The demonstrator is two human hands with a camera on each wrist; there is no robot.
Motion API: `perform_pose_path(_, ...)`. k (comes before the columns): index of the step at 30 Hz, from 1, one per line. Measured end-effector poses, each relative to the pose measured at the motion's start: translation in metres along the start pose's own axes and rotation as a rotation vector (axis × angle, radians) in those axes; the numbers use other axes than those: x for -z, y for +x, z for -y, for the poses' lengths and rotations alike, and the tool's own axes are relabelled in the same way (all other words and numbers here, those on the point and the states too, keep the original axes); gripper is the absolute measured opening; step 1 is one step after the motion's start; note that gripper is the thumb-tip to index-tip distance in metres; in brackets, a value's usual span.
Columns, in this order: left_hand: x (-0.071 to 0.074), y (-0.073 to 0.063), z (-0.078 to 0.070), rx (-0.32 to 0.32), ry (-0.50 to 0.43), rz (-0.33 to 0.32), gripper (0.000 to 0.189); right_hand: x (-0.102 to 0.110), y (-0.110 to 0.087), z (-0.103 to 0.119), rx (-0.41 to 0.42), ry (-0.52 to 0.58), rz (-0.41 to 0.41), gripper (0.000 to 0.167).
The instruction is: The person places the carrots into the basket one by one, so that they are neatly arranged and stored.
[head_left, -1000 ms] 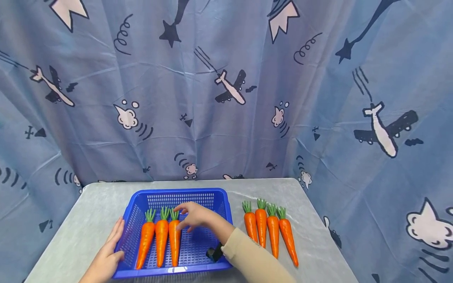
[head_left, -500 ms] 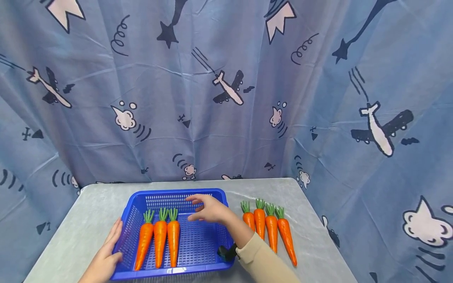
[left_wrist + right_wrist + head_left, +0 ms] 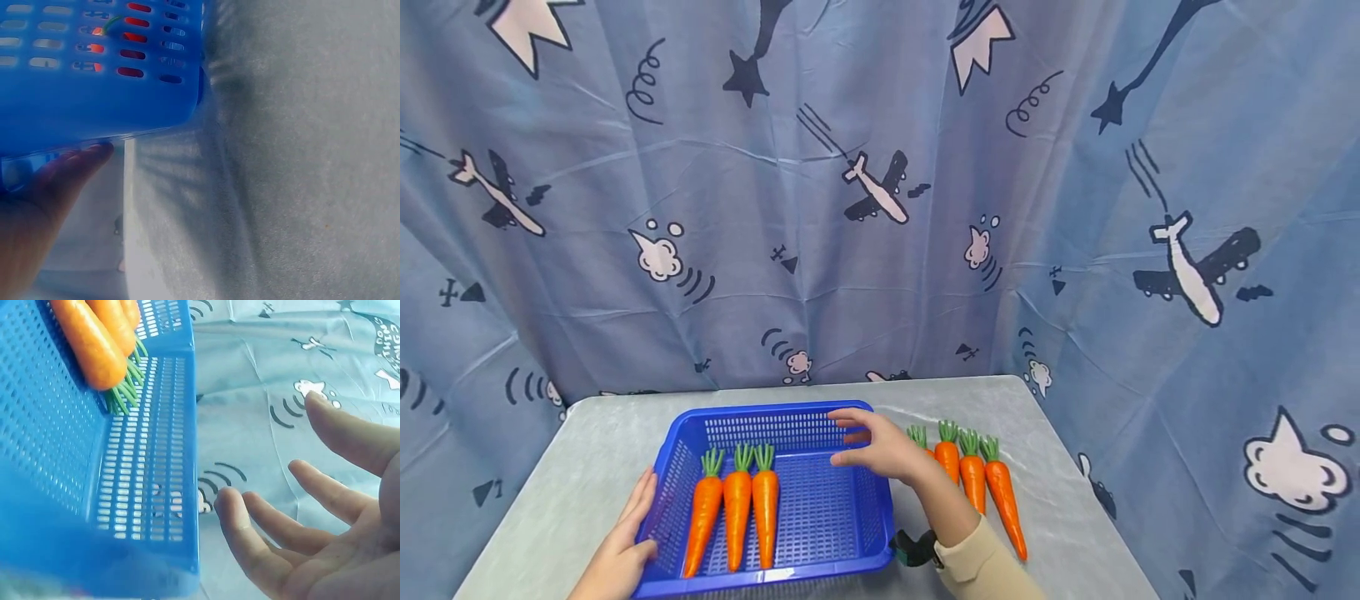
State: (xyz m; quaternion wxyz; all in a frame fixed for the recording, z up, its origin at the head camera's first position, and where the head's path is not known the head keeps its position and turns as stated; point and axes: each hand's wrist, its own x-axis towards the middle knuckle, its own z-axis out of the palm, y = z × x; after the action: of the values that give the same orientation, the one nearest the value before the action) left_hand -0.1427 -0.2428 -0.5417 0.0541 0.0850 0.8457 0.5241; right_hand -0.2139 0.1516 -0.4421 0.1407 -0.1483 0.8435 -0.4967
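A blue plastic basket [image 3: 790, 575] holds three orange carrots with green tops [image 3: 737, 517], lying side by side in its left half. My left hand [image 3: 625, 542] lies along the basket's left side, fingers straight against the outside. In the left wrist view, part of that hand [image 3: 44, 206] touches the rim of the basket [image 3: 94, 106]. My right hand [image 3: 880, 446] hovers over the basket's right side, fingers spread and gently bent, holding nothing. The right wrist view shows the same hand [image 3: 325, 544] apart from the basket wall [image 3: 134, 462].
Several more carrots [image 3: 1000, 492] lie in a row on the grey-white tabletop [image 3: 1067, 533], right of the basket; my right forearm partly covers them. A black wrist strap device [image 3: 913, 548] sits on my right wrist. Behind the table hangs a blue patterned curtain [image 3: 737, 250].
My right hand has moved right, away from the third carrot in the basket towards the basket's right rim. The left hand stays at the basket's left side.
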Motion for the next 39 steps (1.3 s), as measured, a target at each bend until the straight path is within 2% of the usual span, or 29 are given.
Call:
perform_pose_path(8, 0.0, 0.0, -0.002, 0.021, -0.008, 0.009, 0.093, 0.015, -0.019, -0.015, -0.002, 0.041, -0.098, 0.061)
perform_pose_path(11, 0.0, 0.001, -0.001, 0.004, -0.006, 0.005, 0.094, 0.021, -0.026, -0.022, 0.004, 0.089, -0.129, 0.062)
perform_pose_path(16, 0.0, 0.002, -0.002, 0.047, -0.032, 0.024, 0.095, 0.032, -0.039, -0.034, 0.002, 0.121, -0.194, 0.062)
perform_pose_path(18, 0.001, 0.003, -0.004, 0.082, -0.048, 0.037, 0.095, 0.035, -0.043, -0.039, -0.005, 0.112, -0.236, 0.06)
perform_pose_path(20, 0.002, 0.003, -0.004, 0.085, -0.054, 0.038, 0.095, 0.038, -0.047, -0.045, -0.02, 0.12, -0.289, 0.057)
perform_pose_path(23, 0.002, 0.002, -0.004, 0.071, -0.053, 0.034, 0.096, 0.042, -0.053, -0.056, -0.045, 0.138, -0.372, 0.052)
perform_pose_path(26, 0.001, 0.0, -0.003, 0.032, -0.033, 0.018, 0.095, 0.048, -0.059, -0.067, -0.056, 0.14, -0.422, 0.05)
perform_pose_path(30, 0.0, 0.0, -0.002, -0.002, -0.01, 0.005, 0.095, 0.056, -0.068, -0.08, -0.052, 0.108, -0.437, 0.051)
perform_pose_path(39, 0.001, 0.0, -0.001, -0.01, -0.011, 0.004, 0.095, 0.073, -0.084, -0.106, -0.15, 0.014, -0.478, 0.055)
